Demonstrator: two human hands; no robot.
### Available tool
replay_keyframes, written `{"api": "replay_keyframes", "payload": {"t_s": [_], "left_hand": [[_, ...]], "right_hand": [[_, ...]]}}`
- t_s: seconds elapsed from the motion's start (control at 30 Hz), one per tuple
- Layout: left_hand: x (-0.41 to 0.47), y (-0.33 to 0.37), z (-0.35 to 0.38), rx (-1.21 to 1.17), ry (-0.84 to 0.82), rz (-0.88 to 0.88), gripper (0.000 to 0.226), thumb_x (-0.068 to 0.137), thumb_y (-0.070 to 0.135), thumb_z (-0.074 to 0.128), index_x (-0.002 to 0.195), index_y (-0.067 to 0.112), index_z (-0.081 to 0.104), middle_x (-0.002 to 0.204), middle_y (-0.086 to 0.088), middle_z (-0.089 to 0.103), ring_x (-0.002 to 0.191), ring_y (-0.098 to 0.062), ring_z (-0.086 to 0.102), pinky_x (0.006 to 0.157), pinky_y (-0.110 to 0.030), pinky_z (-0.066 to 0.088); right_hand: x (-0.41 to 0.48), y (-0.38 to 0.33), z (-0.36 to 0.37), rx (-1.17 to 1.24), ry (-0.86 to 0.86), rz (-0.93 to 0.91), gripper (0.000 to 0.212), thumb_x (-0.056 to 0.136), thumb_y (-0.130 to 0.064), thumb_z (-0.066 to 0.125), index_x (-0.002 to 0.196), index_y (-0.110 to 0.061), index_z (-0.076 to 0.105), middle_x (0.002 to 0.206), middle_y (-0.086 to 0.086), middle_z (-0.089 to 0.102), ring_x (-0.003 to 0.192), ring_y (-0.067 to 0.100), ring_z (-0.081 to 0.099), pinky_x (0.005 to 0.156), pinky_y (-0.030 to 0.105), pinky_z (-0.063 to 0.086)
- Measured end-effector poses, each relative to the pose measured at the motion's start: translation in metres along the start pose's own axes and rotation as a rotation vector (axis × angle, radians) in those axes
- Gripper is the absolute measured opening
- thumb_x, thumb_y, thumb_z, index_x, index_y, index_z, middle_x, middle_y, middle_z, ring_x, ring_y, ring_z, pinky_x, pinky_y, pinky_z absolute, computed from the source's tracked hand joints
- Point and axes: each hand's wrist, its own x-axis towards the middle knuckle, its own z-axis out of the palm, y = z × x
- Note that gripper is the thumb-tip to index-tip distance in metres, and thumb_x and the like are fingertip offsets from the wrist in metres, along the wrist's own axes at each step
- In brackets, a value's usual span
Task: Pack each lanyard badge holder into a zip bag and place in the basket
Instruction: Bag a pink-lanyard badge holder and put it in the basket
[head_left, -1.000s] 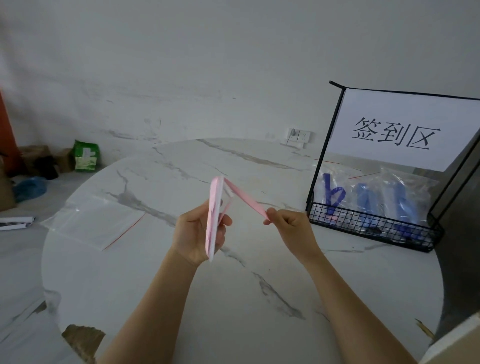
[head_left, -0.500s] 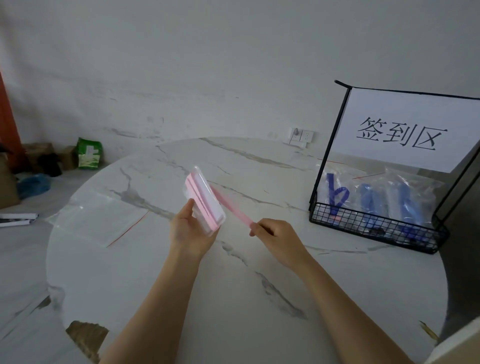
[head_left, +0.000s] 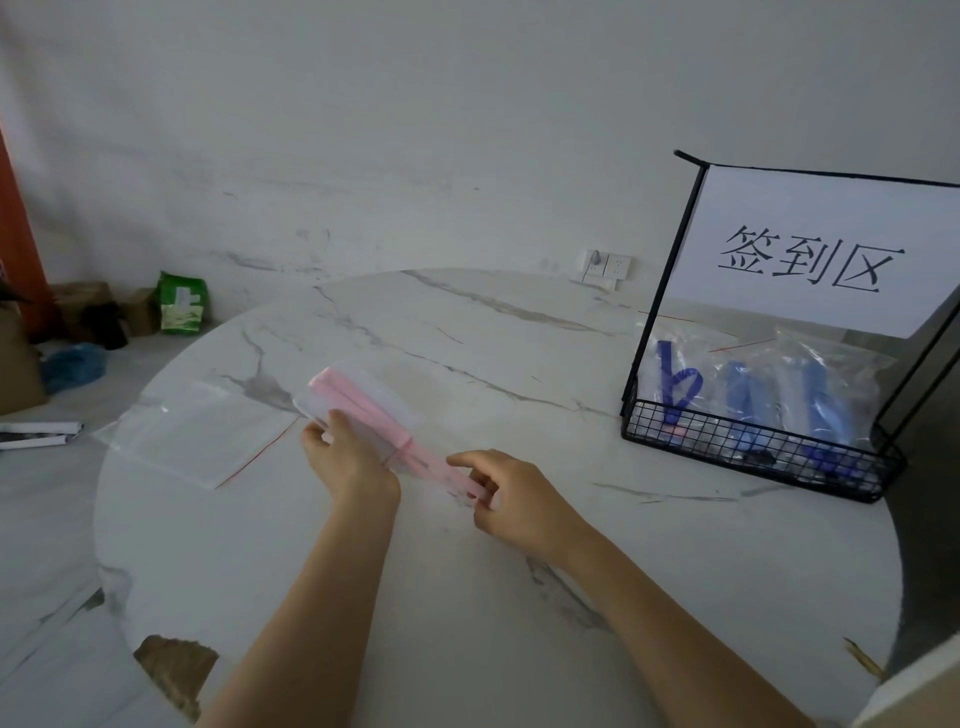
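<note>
1. So, far left: clear flat plastic zip bag (head_left: 202, 436) w/ thin red seal line lies flat on the round white marble desk (head_left: 467, 597), well apart from both hands. Looks empty.
2. Left hand (head_left: 353, 460): grip closed round the near end of the clear soft-plastic badge holder (head_left: 384, 400), held above the desk, tilted up & away.
3. Pink flat fabric lanyard (head_left: 441, 467) lies along the badge holder, then runs on toward the right.
4. Right hand (head_left: 519, 501): thumb & fingers pinch the lanyard's free end; index finger sticks out loosely.
5. Handling, my guess: badge holder is light, bendy, a bit slick, so hold it by an edge or short end, not the face. Lanyard is limp and prob. flops & snags the bag mouth unless folded tight vs. the badge holder; pinch fold + holder together.
6. Right: black wire-mesh basket (head_left: 753, 452) w/ white paper sign (head_left: 810, 260) already holds bagged blue-lanyard sets (head_left: 737, 389); pink one isn't bagged yet.
</note>
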Motion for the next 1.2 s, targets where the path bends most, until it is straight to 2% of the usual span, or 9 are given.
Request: {"api": "replay_keyframes", "payload": {"t_s": [0.17,0.27,0.37,0.43,0.57,0.73,0.9,1.03,1.2], "left_hand": [[-0.014,0.0,0.005,0.414,-0.107,0.316,0.005,0.096,0.016,0.037,0.096,0.012,0.04,0.087,-0.007,0.045,0.083,-0.021,0.041,0.072,-0.027,0.031],[-0.027,-0.007,0.01,0.727,-0.373,0.39,0.007,0.096,0.016,0.037,0.1,0.013,0.043,0.085,-0.011,0.049,0.08,-0.026,0.045,0.069,-0.03,0.032],[-0.032,-0.013,0.011,0.892,-0.681,0.447,0.001,0.095,0.012,0.041,0.094,0.012,0.042,0.066,-0.005,0.046,0.069,-0.024,0.044,0.062,-0.03,0.033],[-0.036,-0.013,0.01,0.955,-0.879,0.46,0.004,0.095,0.011,0.043,0.092,0.012,0.044,0.067,-0.004,0.048,0.064,-0.021,0.043,0.056,-0.026,0.034],[-0.039,-0.007,0.008,0.947,-1.043,0.459,0.012,0.095,0.01,0.046,0.083,0.013,0.046,0.068,0.01,0.044,0.057,-0.006,0.037,0.052,-0.011,0.031],[-0.035,-0.008,0.006,1.051,-1.05,0.465,0.029,0.093,0.014,0.047,0.068,0.025,0.041,0.065,0.008,0.043,0.058,-0.012,0.036,0.054,-0.021,0.028],[-0.036,-0.005,0.005,1.0,-0.831,0.432,0.023,0.095,0.03,0.042,0.079,0.016,0.05,0.078,-0.002,0.058,0.074,-0.02,0.055,0.063,-0.027,0.038],[-0.029,-0.001,0.004,0.95,-0.639,0.434,0.022,0.094,0.035,0.041,0.088,0.017,0.051,0.088,-0.003,0.067,0.087,-0.028,0.062,0.08,-0.04,0.05],[-0.023,0.015,0.008,1.13,-0.461,0.441,0.02,0.092,0.03,0.039,0.081,0.015,0.047,0.069,0.005,0.05,0.069,-0.02,0.048,0.061,-0.029,0.034]], "right_hand": [[0.002,0.0,0.003,-0.124,0.413,-0.142,0.041,0.077,0.006,0.05,0.109,-0.018,0.06,0.088,0.001,0.06,0.083,0.01,0.053,0.07,0.015,0.042],[0.007,0.007,0.007,-0.24,0.741,-0.3,0.026,0.074,-0.004,0.046,0.092,-0.022,0.052,0.074,0.0,0.062,0.073,0.007,0.049,0.059,0.017,0.043],[0.012,0.017,0.0,-0.219,0.914,-0.251,0.019,0.073,-0.007,0.053,0.089,-0.016,0.057,0.078,0.004,0.064,0.079,0.01,0.049,0.068,0.012,0.041],[0.011,0.021,-0.007,-0.137,0.889,-0.128,0.03,0.07,-0.008,0.063,0.1,-0.011,0.062,0.095,0.004,0.062,0.093,0.012,0.049,0.083,0.002,0.032],[0.006,0.023,-0.026,0.284,0.479,0.17,0.055,0.075,-0.003,0.067,0.121,-0.028,0.051,0.118,-0.012,0.047,0.115,0.005,0.041,0.091,0.004,0.029],[0.005,0.022,-0.03,0.634,0.248,0.283,0.038,0.078,0.005,0.063,0.098,-0.027,0.06,0.092,-0.003,0.063,0.084,0.012,0.06,0.071,0.018,0.05],[0.009,0.026,-0.024,0.721,0.299,0.403,0.028,0.08,0.002,0.06,0.089,-0.025,0.059,0.089,0.001,0.062,0.081,0.016,0.058,0.072,0.028,0.047],[0.013,0.037,-0.024,0.797,0.417,0.488,0.026,0.082,0.001,0.057,0.102,-0.015,0.059,0.088,0.002,0.059,0.08,0.018,0.054,0.066,0.027,0.043],[0.015,0.042,-0.021,0.793,0.46,0.501,0.019,0.084,0.0,0.054,0.094,-0.015,0.06,0.084,0.004,0.058,0.073,0.017,0.051,0.06,0.026,0.037]]}}
